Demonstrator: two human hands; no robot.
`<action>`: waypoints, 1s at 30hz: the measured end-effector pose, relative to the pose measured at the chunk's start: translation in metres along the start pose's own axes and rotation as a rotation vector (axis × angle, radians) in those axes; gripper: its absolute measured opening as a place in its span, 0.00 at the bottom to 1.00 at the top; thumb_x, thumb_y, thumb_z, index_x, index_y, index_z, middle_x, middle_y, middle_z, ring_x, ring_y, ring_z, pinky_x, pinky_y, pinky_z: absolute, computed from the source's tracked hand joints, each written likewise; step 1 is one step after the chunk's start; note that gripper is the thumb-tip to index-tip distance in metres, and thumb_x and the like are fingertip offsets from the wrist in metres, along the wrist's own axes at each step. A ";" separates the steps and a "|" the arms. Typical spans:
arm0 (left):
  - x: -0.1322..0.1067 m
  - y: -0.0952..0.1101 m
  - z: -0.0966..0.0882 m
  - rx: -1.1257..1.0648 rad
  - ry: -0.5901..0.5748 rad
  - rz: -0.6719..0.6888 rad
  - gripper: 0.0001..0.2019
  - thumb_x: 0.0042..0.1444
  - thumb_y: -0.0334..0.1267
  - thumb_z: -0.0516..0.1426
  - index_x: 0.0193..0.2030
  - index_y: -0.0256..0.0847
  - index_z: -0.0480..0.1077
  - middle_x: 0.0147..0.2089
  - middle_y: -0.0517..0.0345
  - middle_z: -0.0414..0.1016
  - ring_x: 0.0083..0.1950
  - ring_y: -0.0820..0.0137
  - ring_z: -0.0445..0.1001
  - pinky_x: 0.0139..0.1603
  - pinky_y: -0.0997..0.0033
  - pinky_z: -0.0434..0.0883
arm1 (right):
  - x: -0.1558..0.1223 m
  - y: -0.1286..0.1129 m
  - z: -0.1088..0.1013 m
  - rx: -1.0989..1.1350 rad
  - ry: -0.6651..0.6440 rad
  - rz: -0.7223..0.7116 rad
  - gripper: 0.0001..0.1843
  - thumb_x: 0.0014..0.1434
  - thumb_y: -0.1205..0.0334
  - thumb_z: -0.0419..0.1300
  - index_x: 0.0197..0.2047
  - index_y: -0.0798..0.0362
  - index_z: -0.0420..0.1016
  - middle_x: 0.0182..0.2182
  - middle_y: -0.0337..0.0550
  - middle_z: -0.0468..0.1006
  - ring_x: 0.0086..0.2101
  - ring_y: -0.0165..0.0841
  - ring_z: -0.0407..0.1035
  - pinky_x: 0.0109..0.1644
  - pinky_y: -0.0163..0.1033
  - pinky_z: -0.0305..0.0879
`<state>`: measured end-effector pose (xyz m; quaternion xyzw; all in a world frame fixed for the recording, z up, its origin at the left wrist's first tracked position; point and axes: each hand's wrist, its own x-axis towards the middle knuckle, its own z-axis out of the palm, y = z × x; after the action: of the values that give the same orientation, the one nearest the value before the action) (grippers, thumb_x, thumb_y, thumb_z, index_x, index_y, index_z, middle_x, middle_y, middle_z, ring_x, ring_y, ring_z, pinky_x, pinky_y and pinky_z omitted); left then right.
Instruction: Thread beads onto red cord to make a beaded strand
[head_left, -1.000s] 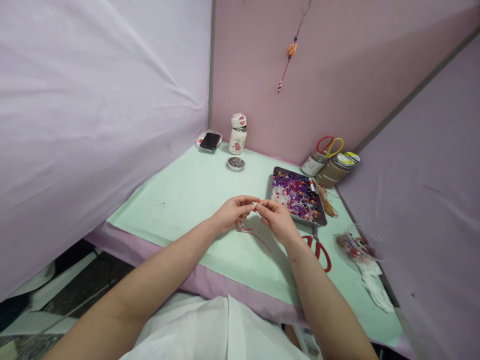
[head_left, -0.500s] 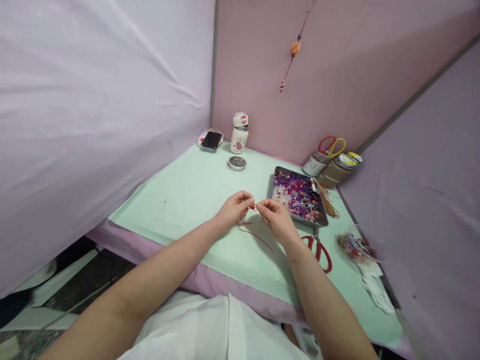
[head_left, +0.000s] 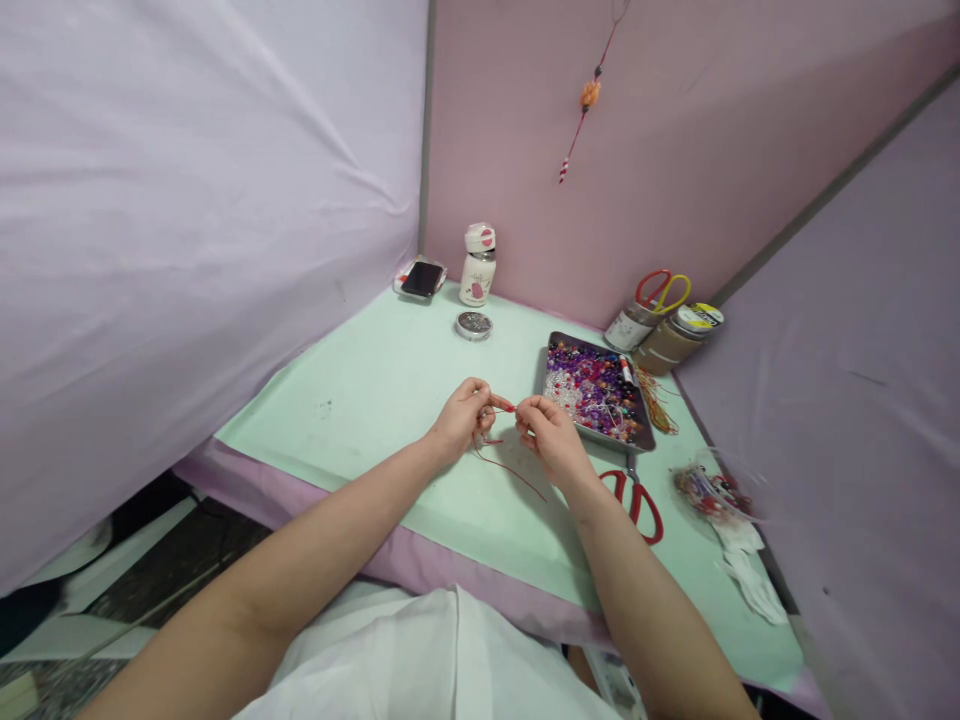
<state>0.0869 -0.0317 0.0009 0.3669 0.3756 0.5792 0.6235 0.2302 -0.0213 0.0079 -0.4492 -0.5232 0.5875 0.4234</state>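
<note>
My left hand (head_left: 463,414) and my right hand (head_left: 551,433) meet above the pale green table top (head_left: 390,385), fingers pinched together. Between the fingertips runs a thin red cord (head_left: 510,467), whose loose end trails down onto the table toward me. A small red bead or knot (head_left: 511,408) sits on the cord between the two pinches. Just right of my right hand lies a dark metal tray (head_left: 541,372) filled with purple, clear and red beads.
Red-handled scissors (head_left: 637,500) lie by my right wrist. At the back stand a white bottle (head_left: 477,265), a phone (head_left: 421,279) and a small round tin (head_left: 472,325). Back right: jars with scissors (head_left: 660,292) and cord spools (head_left: 679,340); a beaded tassel (head_left: 586,98) hangs on the wall.
Both hands have kept their pinch on the cord and shifted slightly; the left fingers curled tighter and the small red piece now shows between the fingertips.
</note>
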 end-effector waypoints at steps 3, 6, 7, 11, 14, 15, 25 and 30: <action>0.001 -0.001 -0.001 -0.071 -0.021 -0.040 0.11 0.56 0.42 0.54 0.31 0.40 0.54 0.31 0.54 0.75 0.17 0.84 0.51 0.19 0.81 0.47 | 0.000 -0.001 0.000 0.000 0.003 0.009 0.10 0.47 0.57 0.60 0.26 0.52 0.64 0.20 0.33 0.62 0.21 0.25 0.53 0.22 0.32 0.44; 0.001 0.000 -0.002 -0.098 -0.047 -0.076 0.13 0.53 0.43 0.57 0.32 0.40 0.55 0.30 0.55 0.74 0.18 0.85 0.50 0.19 0.81 0.47 | 0.000 -0.001 0.000 0.000 0.000 0.009 0.10 0.47 0.57 0.60 0.26 0.52 0.64 0.19 0.33 0.62 0.21 0.25 0.53 0.22 0.33 0.45; 0.001 0.001 -0.002 -0.086 -0.055 -0.083 0.14 0.51 0.42 0.59 0.33 0.40 0.56 0.29 0.56 0.73 0.18 0.85 0.49 0.19 0.81 0.46 | 0.000 0.000 0.000 0.001 -0.002 0.007 0.09 0.47 0.57 0.60 0.26 0.52 0.64 0.19 0.32 0.62 0.21 0.25 0.53 0.22 0.33 0.45; -0.002 0.002 -0.001 0.036 -0.052 -0.086 0.20 0.43 0.36 0.64 0.38 0.40 0.58 0.28 0.63 0.70 0.18 0.85 0.53 0.20 0.80 0.49 | 0.001 0.003 -0.001 0.002 -0.010 0.005 0.09 0.48 0.57 0.60 0.27 0.52 0.65 0.19 0.32 0.62 0.21 0.25 0.53 0.24 0.33 0.47; -0.003 0.000 -0.001 0.149 -0.013 -0.048 0.20 0.43 0.36 0.63 0.40 0.40 0.58 0.30 0.62 0.71 0.22 0.82 0.60 0.23 0.80 0.54 | 0.002 0.004 -0.001 -0.042 -0.014 -0.006 0.09 0.49 0.56 0.59 0.27 0.51 0.65 0.19 0.31 0.62 0.21 0.25 0.52 0.24 0.33 0.47; -0.003 -0.001 -0.001 0.196 0.004 -0.016 0.20 0.43 0.37 0.63 0.40 0.41 0.58 0.32 0.62 0.71 0.24 0.80 0.63 0.24 0.80 0.56 | 0.002 0.004 -0.001 -0.084 0.001 -0.035 0.09 0.49 0.56 0.59 0.27 0.51 0.65 0.19 0.32 0.62 0.21 0.26 0.53 0.25 0.34 0.48; -0.009 -0.013 -0.001 0.829 0.044 0.397 0.18 0.50 0.30 0.54 0.48 0.44 0.57 0.36 0.61 0.74 0.27 0.75 0.64 0.33 0.74 0.60 | -0.006 -0.001 -0.001 -0.586 0.031 -0.546 0.07 0.58 0.61 0.53 0.38 0.50 0.72 0.37 0.44 0.67 0.36 0.34 0.63 0.37 0.39 0.61; -0.006 -0.017 -0.004 0.907 0.031 0.424 0.21 0.50 0.29 0.53 0.52 0.44 0.57 0.38 0.60 0.73 0.29 0.73 0.65 0.34 0.73 0.61 | -0.009 -0.003 -0.003 -0.751 -0.112 -0.587 0.14 0.56 0.70 0.49 0.41 0.48 0.73 0.37 0.45 0.63 0.42 0.37 0.61 0.45 0.43 0.60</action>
<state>0.0905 -0.0390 -0.0158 0.6608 0.5161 0.4767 0.2643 0.2349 -0.0287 0.0115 -0.3720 -0.8259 0.2368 0.3512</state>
